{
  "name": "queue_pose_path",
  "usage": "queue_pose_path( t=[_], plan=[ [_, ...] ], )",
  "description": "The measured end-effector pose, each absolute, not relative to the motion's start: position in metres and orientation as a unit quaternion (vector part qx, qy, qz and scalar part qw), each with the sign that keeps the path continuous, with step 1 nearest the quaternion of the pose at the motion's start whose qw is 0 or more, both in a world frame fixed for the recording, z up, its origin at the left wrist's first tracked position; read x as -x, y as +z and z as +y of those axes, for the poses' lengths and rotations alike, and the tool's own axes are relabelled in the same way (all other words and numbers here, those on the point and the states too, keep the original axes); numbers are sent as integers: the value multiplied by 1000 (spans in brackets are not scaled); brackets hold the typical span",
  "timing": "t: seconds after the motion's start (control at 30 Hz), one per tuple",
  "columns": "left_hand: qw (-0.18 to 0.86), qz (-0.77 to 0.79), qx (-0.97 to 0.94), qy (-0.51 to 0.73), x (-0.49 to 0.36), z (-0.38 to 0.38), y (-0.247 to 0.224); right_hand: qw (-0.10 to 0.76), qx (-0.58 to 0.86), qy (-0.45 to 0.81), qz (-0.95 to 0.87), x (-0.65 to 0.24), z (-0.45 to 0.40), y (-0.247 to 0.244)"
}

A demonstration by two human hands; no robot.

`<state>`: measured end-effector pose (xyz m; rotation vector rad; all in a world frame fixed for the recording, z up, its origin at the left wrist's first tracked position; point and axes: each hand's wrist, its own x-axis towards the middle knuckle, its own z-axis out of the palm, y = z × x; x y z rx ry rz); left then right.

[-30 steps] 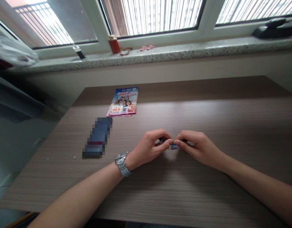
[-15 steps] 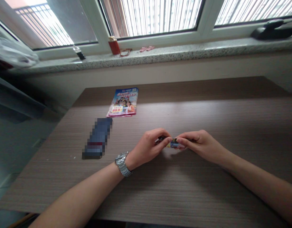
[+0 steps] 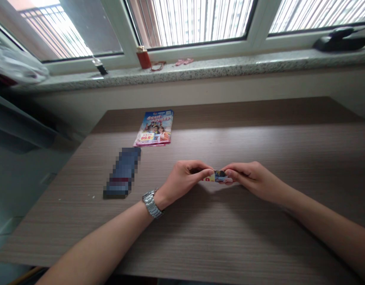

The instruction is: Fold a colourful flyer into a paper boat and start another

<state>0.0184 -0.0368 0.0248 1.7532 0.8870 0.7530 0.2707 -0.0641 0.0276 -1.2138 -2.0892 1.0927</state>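
Note:
A small folded flyer (image 3: 218,176), printed in yellow, blue and pink, is stretched between my two hands just over the table. Its left end is pinched by my left hand (image 3: 192,174), thumb on the near side, with a metal watch on that wrist. My right hand (image 3: 248,177) grips the other end between thumb and fingers. Much of the paper is covered by my fingers, so how often it is folded I cannot tell. Farther back lies a stack of colourful flyers (image 3: 155,128) marked 89.9, in similar colours.
A dark blue, pixelated flat object (image 3: 123,172) lies left on the brown wooden table (image 3: 274,146). On the stone windowsill (image 3: 230,71) behind are a red lighter-like item (image 3: 143,58), a small black-and-clear item (image 3: 99,67), pink pieces (image 3: 184,61) and a black device (image 3: 343,39).
My hands have moved slightly apart along the folded flyer, and more of its printed face shows, including red figures near my left thumb. The stack and the blue object lie where they were.

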Motion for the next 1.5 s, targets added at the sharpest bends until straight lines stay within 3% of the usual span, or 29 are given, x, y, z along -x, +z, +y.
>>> queue_pose_path(
  t=[0.57,0.73,0.9,1.13,1.3,1.5],
  plan=[
    [423,384,-761,306,-19,-34,22,297,490,369,-732,-266,-59,18],
    [361,396,-784,314,-18,-33,18,328,491,297,-750,-267,-55,14],
    [250,333,-857,304,-18,-33,13,311,477,241,-786,-271,-49,9],
    [119,246,-951,147,-17,-37,15,310,475,184,-803,-273,-44,-1],
    [86,269,-954,101,-19,-40,15,293,463,97,-831,-275,-40,-5],
    [76,286,-951,86,-20,-45,16,189,434,45,-879,-269,-49,-5]
  ],
)
